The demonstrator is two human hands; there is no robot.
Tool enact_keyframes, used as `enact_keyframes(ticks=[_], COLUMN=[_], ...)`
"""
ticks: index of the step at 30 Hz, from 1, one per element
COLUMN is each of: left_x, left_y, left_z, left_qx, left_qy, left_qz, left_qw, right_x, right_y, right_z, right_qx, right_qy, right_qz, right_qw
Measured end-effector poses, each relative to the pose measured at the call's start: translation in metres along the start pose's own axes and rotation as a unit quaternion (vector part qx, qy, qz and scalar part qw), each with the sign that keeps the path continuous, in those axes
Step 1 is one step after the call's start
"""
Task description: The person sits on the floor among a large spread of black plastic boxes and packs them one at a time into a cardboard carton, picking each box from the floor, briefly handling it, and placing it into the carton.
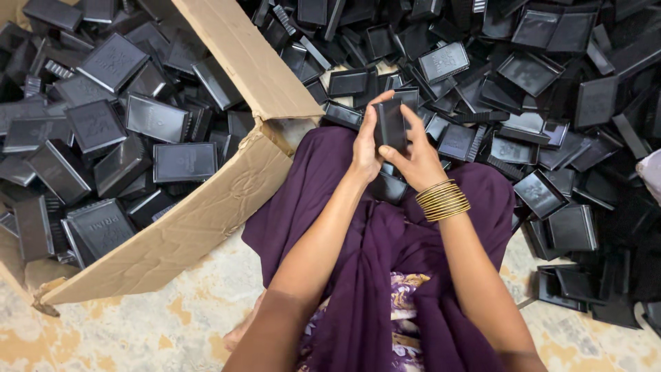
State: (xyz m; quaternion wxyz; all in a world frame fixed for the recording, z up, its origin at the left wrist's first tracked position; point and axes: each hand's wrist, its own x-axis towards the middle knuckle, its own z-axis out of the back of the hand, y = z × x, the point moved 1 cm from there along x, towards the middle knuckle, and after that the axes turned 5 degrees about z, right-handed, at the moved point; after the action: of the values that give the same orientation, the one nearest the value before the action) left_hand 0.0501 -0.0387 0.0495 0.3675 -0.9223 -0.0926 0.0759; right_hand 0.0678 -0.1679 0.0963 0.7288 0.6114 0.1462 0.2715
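We have our left hand [363, 148] wrapped around the left edge of a small black plastic case [390, 125], thumb on its face and fingers curled behind, so the hand is closed on it. Our right hand [415, 160] meets it from the other side, fingertips pinching the right edge and lower corner, bangles [443, 200] at the wrist. The case stands nearly upright between both hands, just above our purple-draped lap [385, 241].

To work this piece well, we judge it best to keep the left grip steady as the anchor and let the right fingers press or align, keeping pressure even along the edges so the thin plastic does not twist.

Beyond the case, ahead and to its right, lies a loose heap of black trays and lids [530, 103] on the floor. To the left of the case sits an open cardboard box [206, 213], filled with similar black cases, its flap [248, 55] leaning toward the heap.
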Motion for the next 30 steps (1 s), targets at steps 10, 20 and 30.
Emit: enact_keyframes(ticks=[10, 20, 30], left_x=[-0.007, -0.003, -0.002], left_y=[-0.005, 0.009, 0.010], left_z=[0.013, 0.032, 0.080], left_qx=[0.419, 0.410, -0.068], left_qy=[-0.298, -0.194, -0.165], left_qz=[-0.216, -0.337, -0.047], left_qw=[0.830, 0.825, 0.983], right_x=[-0.045, -0.044, -0.009], right_y=[0.024, 0.016, 0.107], right_z=[-0.005, 0.016, -0.084], right_qx=[-0.195, -0.159, -0.134], right_qy=[-0.084, -0.056, 0.012], right_qz=[0.110, 0.009, 0.264], right_qw=[0.971, 0.986, 0.955])
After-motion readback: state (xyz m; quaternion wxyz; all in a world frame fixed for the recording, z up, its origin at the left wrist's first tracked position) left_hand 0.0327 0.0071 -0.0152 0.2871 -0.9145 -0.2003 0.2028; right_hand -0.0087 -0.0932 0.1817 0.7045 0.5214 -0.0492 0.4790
